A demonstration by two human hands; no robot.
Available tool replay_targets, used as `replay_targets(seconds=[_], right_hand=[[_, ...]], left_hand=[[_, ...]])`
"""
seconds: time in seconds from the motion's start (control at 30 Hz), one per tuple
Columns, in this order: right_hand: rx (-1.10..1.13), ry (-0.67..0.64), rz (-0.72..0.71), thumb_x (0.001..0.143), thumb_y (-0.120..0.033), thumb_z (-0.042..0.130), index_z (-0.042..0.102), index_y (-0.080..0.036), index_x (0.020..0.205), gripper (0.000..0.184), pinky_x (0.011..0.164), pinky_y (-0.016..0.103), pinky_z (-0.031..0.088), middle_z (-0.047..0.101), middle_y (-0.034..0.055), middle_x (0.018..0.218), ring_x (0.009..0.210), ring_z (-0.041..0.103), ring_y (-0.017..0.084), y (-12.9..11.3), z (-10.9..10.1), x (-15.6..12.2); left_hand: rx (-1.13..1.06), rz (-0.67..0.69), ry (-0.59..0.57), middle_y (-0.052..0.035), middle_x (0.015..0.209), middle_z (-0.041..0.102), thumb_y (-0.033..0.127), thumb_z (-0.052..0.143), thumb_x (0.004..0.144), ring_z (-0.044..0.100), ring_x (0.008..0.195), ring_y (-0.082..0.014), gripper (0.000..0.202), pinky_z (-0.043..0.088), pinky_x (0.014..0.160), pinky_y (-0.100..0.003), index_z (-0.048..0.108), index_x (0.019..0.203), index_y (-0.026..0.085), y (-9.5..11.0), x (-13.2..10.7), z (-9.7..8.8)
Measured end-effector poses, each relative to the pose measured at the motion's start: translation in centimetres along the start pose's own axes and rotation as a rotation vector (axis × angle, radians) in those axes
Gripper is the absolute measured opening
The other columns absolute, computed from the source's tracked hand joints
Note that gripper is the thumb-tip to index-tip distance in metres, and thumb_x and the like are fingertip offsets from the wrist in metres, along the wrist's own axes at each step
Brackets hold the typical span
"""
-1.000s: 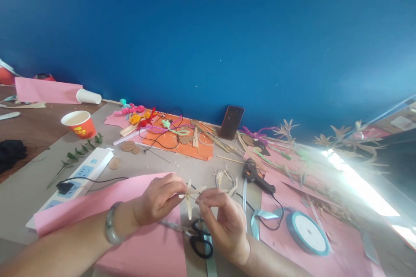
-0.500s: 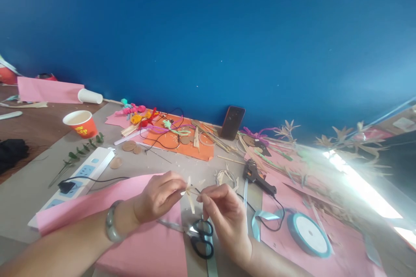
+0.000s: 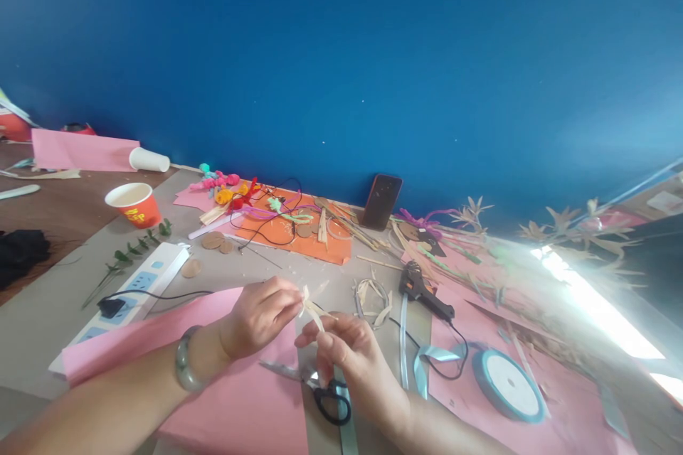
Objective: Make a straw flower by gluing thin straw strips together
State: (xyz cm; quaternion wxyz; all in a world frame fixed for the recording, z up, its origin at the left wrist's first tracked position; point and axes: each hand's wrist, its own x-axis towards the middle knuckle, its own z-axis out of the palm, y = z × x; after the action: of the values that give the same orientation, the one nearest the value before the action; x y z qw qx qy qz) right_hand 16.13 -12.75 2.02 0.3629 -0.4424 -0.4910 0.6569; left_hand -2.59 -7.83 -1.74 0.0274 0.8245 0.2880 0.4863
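Between the thumb and fingertips of my left hand [image 3: 264, 316], which wears a grey-green bangle [image 3: 184, 359], is a small knotted piece of pale dried-leaf strip [image 3: 306, 302]. One tail of the strip slants down to my right hand [image 3: 357, 362], whose thumb and index finger close at its end while the other fingers curl loosely. A thin stick-like piece shows just above the right knuckles. Scissors [image 3: 331, 404] with black handles lie below, partly hidden by that hand, on a light blue ribbon [image 3: 346, 434].
A glue gun [image 3: 427, 291] and ribbon spool [image 3: 509, 384] lie right. A power strip [image 3: 168, 256], paper cup [image 3: 133, 205] and leafy sprig [image 3: 128, 254] are left. Behind stand a phone [image 3: 381, 202] and craft scraps on orange paper [image 3: 336, 250]. A wreath-like ring [image 3: 372, 298] sits near my right hand.
My right hand has turned and its fingers have opened somewhat, moving slightly left and down. The strip's tail now slants toward it instead of hanging straight. My left hand has shifted slightly left.
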Motion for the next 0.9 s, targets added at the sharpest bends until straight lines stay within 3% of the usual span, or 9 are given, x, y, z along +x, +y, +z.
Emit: replay_targets(seconds=[0.27,0.67,0.9], right_hand=[[0.268,0.033,0.056,0.077,-0.039,0.065,0.054,-0.016,0.066,0.027,0.044,0.021,0.03,0.062,0.0002,0.062,0.04,0.041,0.006,0.2,0.3,0.1],[0.039,-0.026,0.107,0.082,-0.037,0.062,0.06,-0.014,0.061,0.03,0.044,0.02,0.027,0.046,-0.006,0.039,0.036,0.037,0.006,-0.2,0.5,0.3],[-0.013,-0.011,0.088,0.082,-0.032,0.06,0.06,-0.015,0.061,0.027,0.045,0.02,0.03,0.048,-0.0059,0.038,0.037,0.039,0.007,-0.9,0.8,0.3]], left_hand=[[0.005,0.022,-0.037,-0.0072,0.086,0.066,0.013,0.048,0.088,0.065,0.074,-0.0152,0.017,0.053,0.066,-0.025,0.058,0.102,0.016,0.5,0.2,-0.4],[-0.23,-0.175,-0.072,-0.0065,0.085,0.062,0.013,0.051,0.087,0.062,0.077,-0.0143,0.009,0.052,0.067,-0.024,0.06,0.088,0.016,0.7,0.0,0.0],[-0.305,-0.308,-0.043,-0.0038,0.08,0.059,0.011,0.056,0.084,0.057,0.074,-0.0132,0.006,0.048,0.062,-0.022,0.057,0.083,0.017,1.1,-0.1,0.5]])
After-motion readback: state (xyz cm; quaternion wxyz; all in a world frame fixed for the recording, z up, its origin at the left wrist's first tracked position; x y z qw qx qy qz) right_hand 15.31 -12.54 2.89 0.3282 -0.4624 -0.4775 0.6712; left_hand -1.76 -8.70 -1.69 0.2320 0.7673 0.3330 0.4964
